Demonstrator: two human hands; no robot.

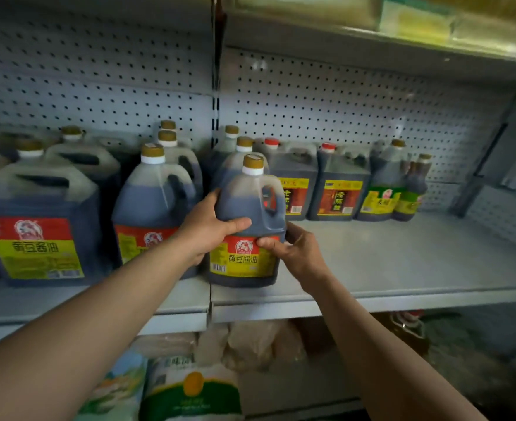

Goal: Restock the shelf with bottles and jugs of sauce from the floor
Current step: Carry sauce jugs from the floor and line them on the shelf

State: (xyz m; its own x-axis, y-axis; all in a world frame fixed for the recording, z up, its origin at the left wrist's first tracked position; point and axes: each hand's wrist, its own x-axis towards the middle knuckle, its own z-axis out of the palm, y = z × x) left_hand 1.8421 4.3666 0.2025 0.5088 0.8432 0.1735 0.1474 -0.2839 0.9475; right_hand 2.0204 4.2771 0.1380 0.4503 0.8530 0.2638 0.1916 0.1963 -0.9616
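Head view: dark sauce jug (247,226), gold cap, red-yellow label, upright.

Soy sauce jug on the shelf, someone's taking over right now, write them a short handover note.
Left hand grips the soy sauce jug on its left side; right hand holds its lower right side, thumb on the label.
The jug stands at the front edge of the shelf, beside matching gold-capped jugs.
Done: many jugs line the left and back, including red-capped jugs.
Left: let go once the jug sits straight, then fill the bare right part. The floor stock is out of view.
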